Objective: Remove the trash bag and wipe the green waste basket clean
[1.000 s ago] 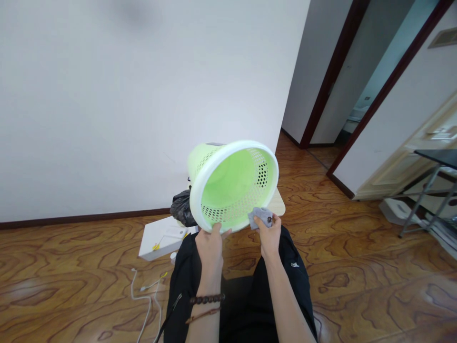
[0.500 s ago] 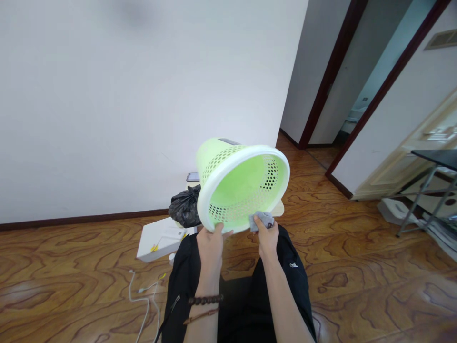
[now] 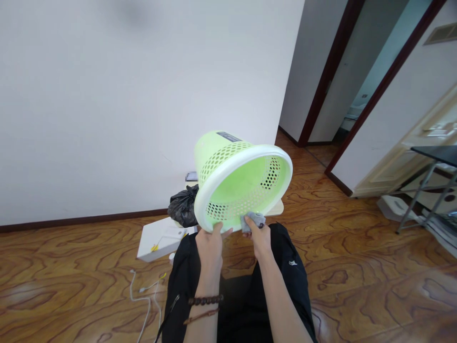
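Two hands fill my head view: the left hand (image 3: pixel 210 247) grips the lower rim of the green basket (image 3: pixel 235 186), tilted mouth-forward before the knees (image 3: pixel 285 257); the right hand (image 3: pixel 260 239) pinches a gray cloth (image 3: pixel 260 218) against that rim. I see a black bag (image 3: pixel 183 206) left of the basket.

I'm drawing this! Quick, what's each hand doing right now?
Left hand: closed on the green basket's rim.
Right hand: holding a grey cloth at the rim.
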`<state>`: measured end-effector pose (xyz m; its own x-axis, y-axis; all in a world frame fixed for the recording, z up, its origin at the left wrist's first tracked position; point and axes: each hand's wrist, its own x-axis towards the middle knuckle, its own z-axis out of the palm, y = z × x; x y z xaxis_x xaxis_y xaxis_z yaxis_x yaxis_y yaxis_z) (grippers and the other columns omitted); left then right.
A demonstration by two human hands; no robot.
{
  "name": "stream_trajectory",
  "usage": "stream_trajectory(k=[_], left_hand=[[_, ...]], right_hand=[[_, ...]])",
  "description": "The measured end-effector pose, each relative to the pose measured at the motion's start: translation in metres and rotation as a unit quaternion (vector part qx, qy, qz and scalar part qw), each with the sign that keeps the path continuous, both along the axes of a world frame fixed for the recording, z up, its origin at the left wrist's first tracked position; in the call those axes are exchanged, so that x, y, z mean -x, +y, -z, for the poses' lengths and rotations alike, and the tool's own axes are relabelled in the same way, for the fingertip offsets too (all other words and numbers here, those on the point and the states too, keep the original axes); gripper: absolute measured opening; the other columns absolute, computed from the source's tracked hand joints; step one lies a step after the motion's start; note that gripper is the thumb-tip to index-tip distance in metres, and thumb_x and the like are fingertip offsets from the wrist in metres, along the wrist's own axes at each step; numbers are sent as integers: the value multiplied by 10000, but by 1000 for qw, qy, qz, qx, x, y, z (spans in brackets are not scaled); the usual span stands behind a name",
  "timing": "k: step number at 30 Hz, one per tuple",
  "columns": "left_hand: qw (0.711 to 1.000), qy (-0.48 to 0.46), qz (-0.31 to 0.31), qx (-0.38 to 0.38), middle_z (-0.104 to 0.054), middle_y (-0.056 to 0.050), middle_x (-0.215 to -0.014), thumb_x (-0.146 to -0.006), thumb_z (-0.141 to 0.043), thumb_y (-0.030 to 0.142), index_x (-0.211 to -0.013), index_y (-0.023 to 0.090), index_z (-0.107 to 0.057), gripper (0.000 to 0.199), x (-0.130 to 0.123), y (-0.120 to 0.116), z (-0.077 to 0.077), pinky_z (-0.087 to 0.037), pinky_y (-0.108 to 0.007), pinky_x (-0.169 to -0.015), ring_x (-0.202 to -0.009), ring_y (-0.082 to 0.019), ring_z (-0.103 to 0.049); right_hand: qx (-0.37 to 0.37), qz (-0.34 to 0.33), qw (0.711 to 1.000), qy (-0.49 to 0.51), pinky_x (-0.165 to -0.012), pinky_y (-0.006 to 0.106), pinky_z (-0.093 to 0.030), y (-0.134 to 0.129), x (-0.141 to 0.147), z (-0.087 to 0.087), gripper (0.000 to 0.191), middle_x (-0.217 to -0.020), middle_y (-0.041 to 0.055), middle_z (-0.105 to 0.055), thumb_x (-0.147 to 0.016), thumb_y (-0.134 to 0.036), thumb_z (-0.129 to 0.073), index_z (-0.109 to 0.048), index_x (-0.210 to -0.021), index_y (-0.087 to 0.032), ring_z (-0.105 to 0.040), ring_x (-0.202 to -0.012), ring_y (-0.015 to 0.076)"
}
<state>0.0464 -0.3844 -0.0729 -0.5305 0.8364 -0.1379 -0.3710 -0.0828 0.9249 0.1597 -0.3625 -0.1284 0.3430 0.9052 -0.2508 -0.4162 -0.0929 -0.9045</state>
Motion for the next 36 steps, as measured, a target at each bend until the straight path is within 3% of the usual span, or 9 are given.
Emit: stream_trajectory(k=[5, 10, 12, 16, 19, 22, 25, 30, 36], left_hand=[[999, -11, 13, 28, -659, -94, -852, -583, -694, 183, -826, 54, -646, 279, 1, -2, 2, -599, -448, -661, -768, -233, -650], [999, -12, 19, 26, -655, -94, -823, -579, -698, 187, -801, 51, -637, 267, -3, -4, 2, -598, -449, -649, -746, -235, -650], [999, -2, 33, 18, -656, -96, -856, -589, -692, 191, -826, 56, -639, 278, -1, -4, 2, -598, -439, -640, -746, -232, -649], [994, 45, 92, 29, -660, -104, -940, -578, -704, 156, -909, 86, -640, 344, 10, -5, 1, -596, -401, -618, -806, -251, -646], [988, 59, 135, 48, -649, -105, -1040, -568, -723, 126, -1024, 139, -617, 468, 18, -8, -6, -593, -383, -613, -899, -269, -630], [981, 51, 164, 91, -624, -112, -1131, -593, -743, 175, -1083, 181, -604, 509, 25, -12, -12, -592, -382, -577, -940, -280, -622], [965, 31, 229, 122, -628, -132, -1128, -594, -757, 180, -1104, 185, -592, 536, 30, -15, -12, -586, -393, -541, -892, -283, -645], [952, 28, 258, 163, -689, -172, -873, -633, -713, 154, -1056, 92, -575, 450, 31, -14, -1, -551, -337, -435, -629, -264, -678], [952, -67, 271, 122, -688, -167, -922, -644, -683, 103, -1106, 97, -538, 485, 32, -12, 5, -585, -383, -631, -732, -263, -687]], right_hand=[[-3, 104, 993, -62, -465, 272, -534, 1, -14, 3, 539, -873, 88, -690, -615, -476, -717, -632, -993, -101, -639, -613, 188], [38, 10, 999, -38, -431, 265, -503, -5, -7, 7, 525, -488, -18, -571, -656, -514, -675, -637, -983, -105, -524, -394, 142], [18, 2, 999, -36, -431, 260, -497, -6, -5, 6, 528, -521, -10, -587, -667, -521, -664, -632, -995, -108, -533, -414, 141], [-22, 6, 998, -66, -440, 262, -494, -7, -13, -2, 537, -767, 69, -675, -680, -543, -641, -629, -985, -101, -596, -497, 160], [-29, -4, 995, -93, -449, 270, -489, -7, -26, -12, 535, -804, 94, -676, -682, -550, -633, -641, -943, -83, -607, -501, 171], [-38, -5, 990, -134, -471, 270, -483, -9, -39, -19, 528, -753, 86, -672, -696, -553, -623, -646, -940, -85, -627, -545, 192], [-20, 4, 981, -193, -499, 277, -477, -10, -47, -17, 516, -580, 50, -638, -719, -571, -593, -650, -904, -93, -619, -512, 201], [6, 31, 973, -228, -494, 280, -452, -8, -47, -4, 481, -407, 6, -553, -716, -613, -573, -649, -758, -139, -581, -424, 201], [14, 41, 977, -209, -506, 290, -456, -6, -42, -7, 520, -411, 20, -562, -673, -631, -607, -662, -766, -122, -584, -434, 210]])
